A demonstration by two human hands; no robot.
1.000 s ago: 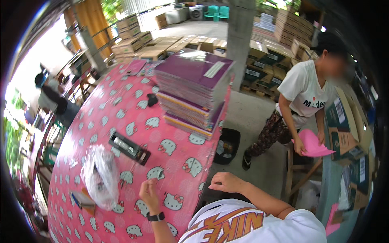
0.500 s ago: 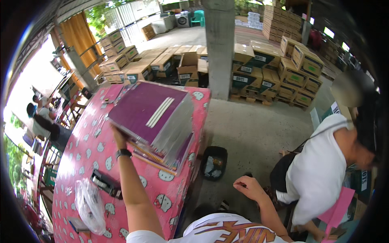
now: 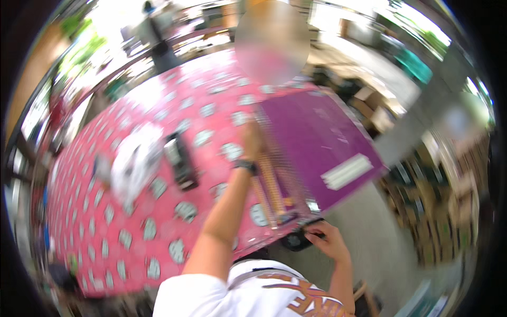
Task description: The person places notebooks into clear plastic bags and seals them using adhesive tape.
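Note:
A thick stack of purple spiral-bound notebooks [image 3: 317, 142] lies near the right edge of the table, with white label strips on its top cover. At the stack's left, coil-bound side is my left hand [image 3: 252, 141], a dark watch on its wrist; its fingers are blurred and partly hidden against the notebooks. More notebooks with orange coils [image 3: 273, 185] show below the top ones, offset to the left. My right hand [image 3: 328, 242] hovers just off the stack's near corner, empty, its fingers loosely bent and the thumb apart.
The table has a pink patterned cover [image 3: 127, 238]. A black tape dispenser [image 3: 180, 161] and a clear plastic bag [image 3: 136, 161] lie left of my arm. Below the table's edge stands a dark bin [image 3: 296, 241]. Cardboard boxes [image 3: 438, 211] and a concrete pillar [image 3: 422, 113] stand at right.
My view has swung left, so the table fills more of it. My left hand stays at the stack's side. My right hand has come up close to the notebooks' near corner.

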